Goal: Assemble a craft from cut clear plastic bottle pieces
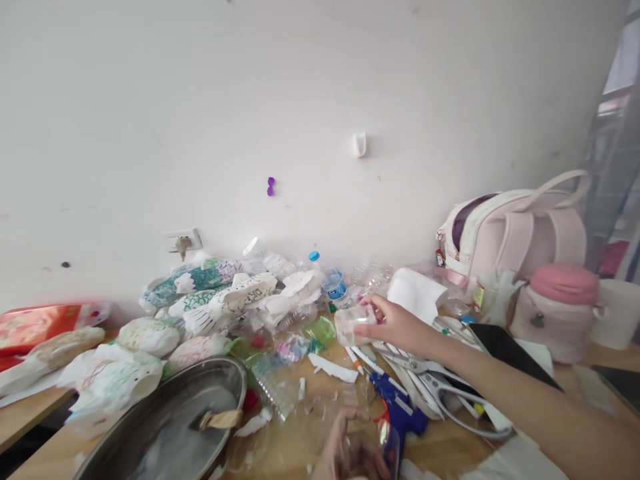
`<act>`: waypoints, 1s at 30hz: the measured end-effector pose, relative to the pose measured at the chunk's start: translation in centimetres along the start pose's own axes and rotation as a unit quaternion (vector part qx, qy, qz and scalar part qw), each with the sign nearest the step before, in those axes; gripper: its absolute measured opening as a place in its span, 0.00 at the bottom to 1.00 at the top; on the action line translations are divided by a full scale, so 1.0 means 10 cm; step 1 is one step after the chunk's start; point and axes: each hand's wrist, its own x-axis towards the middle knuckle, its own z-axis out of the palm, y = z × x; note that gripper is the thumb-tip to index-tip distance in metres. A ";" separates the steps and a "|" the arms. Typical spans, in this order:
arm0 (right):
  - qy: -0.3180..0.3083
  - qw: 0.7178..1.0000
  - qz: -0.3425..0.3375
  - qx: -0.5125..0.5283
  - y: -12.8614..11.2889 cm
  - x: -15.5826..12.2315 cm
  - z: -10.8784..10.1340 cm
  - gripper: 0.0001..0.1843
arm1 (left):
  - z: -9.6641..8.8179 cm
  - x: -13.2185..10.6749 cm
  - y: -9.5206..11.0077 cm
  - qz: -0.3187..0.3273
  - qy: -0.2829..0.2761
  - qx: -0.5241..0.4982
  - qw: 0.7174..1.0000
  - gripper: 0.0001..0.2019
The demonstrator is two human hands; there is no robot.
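The left hand [350, 453] is showing only partly at the bottom edge, blurred behind a clear plastic piece [373, 443] it is probably gripping; its fingers are hard to make out. The right arm is stretching forward across the cluttered table [30, 410], and the right hand [395, 323] is curling around a small clear cup [353, 325], held just above the markers [357, 360] and scissors [425, 373], near the blue glue gun [397, 403].
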 end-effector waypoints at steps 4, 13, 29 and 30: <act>0.052 0.994 -0.042 0.087 -0.06 -0.72 0.03 0.24 | 0.02 0.05 -0.06 0.079 -0.008 0.015 0.997 0.40; 0.024 0.985 -0.170 0.013 0.21 -1.10 0.45 0.25 | 0.29 -0.06 0.04 0.104 0.123 0.041 0.986 0.35; 0.067 0.963 -0.056 0.253 0.28 -1.22 0.60 0.35 | 0.22 -0.11 -0.05 0.287 0.220 0.127 0.923 0.31; 0.054 0.963 -0.039 0.262 0.28 -1.20 0.60 0.36 | 0.21 -0.11 -0.04 0.293 0.231 0.140 0.917 0.31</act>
